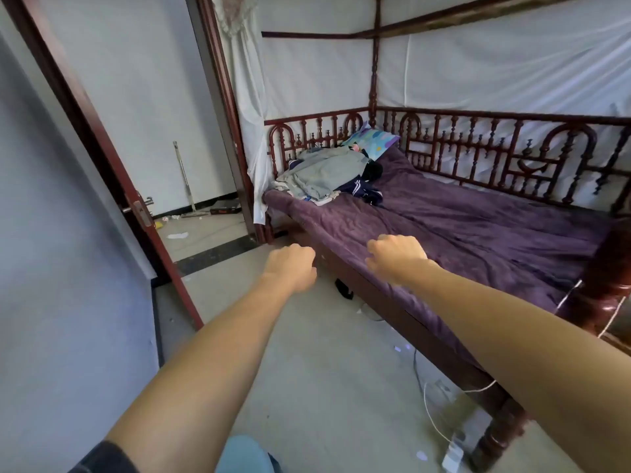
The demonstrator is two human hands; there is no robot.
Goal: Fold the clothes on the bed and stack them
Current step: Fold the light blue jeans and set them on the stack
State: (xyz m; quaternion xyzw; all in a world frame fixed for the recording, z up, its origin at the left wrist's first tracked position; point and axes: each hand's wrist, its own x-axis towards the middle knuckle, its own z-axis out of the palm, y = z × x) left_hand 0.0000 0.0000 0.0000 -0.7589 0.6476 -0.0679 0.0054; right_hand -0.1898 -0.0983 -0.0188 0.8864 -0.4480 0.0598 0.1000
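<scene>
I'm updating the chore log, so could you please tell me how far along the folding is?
Done: nothing; no folded stack shows. In hand: nothing; the left hand and right hand reach out empty. Left: the whole clothes pile lies crumpled at the far end of the bed.

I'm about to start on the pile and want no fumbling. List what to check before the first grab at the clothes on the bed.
1. Left hand free: ok, fingers loosely curled, holding nothing.
2. Right hand free: ok, holding nothing, over the near edge of the bed.
3. Clothes pile within reach: not ok, it lies at the far end beside the pillow, well beyond both hands.
4. Room to fold: ok, a wide stretch of purple blanket shows next to the pile.
5. Garment count: cannot tell, they are heaped over one another.
6. Footing along the bed: not ok, a white cable trails on the floor.
</scene>
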